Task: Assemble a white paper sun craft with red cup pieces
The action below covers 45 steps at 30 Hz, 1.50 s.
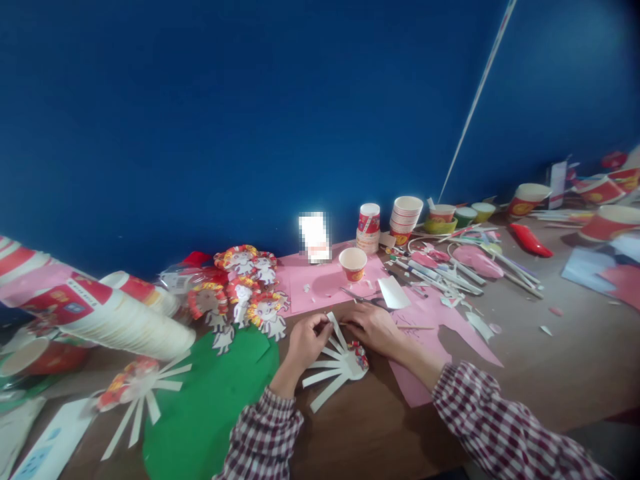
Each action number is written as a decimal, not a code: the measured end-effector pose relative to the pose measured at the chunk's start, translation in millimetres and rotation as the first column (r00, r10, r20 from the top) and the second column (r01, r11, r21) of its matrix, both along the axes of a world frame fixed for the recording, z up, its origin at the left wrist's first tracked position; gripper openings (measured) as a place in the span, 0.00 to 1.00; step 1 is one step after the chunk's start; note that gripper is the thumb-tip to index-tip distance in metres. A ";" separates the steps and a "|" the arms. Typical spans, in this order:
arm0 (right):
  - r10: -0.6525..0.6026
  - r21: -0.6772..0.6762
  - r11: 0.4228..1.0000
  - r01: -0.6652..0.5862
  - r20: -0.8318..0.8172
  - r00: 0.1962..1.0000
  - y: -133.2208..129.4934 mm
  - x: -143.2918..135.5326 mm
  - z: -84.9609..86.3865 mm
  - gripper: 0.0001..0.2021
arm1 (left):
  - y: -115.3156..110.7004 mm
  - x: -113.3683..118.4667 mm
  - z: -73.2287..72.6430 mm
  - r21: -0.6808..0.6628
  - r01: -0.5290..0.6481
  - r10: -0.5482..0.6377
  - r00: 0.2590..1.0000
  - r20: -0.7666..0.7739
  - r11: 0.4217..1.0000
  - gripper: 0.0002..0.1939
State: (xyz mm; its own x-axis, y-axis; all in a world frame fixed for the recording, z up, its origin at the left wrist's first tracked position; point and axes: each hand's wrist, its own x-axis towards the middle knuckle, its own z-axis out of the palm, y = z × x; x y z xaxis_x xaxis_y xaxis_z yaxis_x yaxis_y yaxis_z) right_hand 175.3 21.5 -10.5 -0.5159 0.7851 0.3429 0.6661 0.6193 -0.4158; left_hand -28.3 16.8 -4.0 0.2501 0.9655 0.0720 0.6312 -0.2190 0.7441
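A white paper cup cut into fanned strips (347, 363), with a red printed patch on its side, lies on the brown table between my hands. My left hand (307, 341) is closed, thumb and forefinger pinching near the tip of an upper strip. Across from it, my right hand (374, 328) is low over the table, its bent fingers close to the same strip. A thin wooden stick (419, 327) runs out from under this palm and seems held in the fingers, which partly hide it. Just behind the knuckles lie scissors (376, 301).
Pink paper (320, 287) bears a single paper cup (353, 265). Lion-like paper cutouts (245, 293) and a green sheet (215, 400) lie left, beside another cut cup (145, 390) and a long cup stack (130, 323). Pens and scraps (450, 277) cover the right; a blue wall (225, 120) stands behind.
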 end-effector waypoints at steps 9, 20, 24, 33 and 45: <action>-0.008 -0.002 1.000 0.008 -0.014 1.000 0.4 0.1 -0.2 0.07 | -0.4 0.4 0.7 -0.002 0.008 -0.008 1.000 -0.004 1.000 0.12; -0.024 -0.011 1.000 0.024 0.008 1.000 0.9 -0.8 0.9 0.08 | 0.3 -1.9 5.9 -0.026 0.073 -0.073 0.997 -0.002 0.997 0.12; -0.024 0.004 1.000 0.024 0.016 1.000 1.4 -0.5 -0.7 0.08 | 1.0 -3.7 4.7 -0.042 0.107 -0.105 0.994 0.037 0.993 0.11; -0.036 0.004 0.999 0.036 0.000 0.999 -1.2 -1.1 3.6 0.09 | 3.6 -1.1 18.7 -0.106 0.171 -0.167 0.985 0.045 0.980 0.11; -0.014 0.021 1.000 0.015 -0.045 0.999 -6.2 1.9 10.3 0.08 | -15.6 -11.1 60.8 0.046 0.006 -0.005 1.000 -0.010 0.999 0.14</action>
State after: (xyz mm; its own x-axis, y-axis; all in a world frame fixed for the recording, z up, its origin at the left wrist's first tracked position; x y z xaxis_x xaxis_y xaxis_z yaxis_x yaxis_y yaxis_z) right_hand 177.2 15.3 -0.2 -0.4884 0.7843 0.3825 0.6559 0.6190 -0.4319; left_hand -39.4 1.3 56.7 0.2562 0.9598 0.1142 0.6368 -0.2565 0.7271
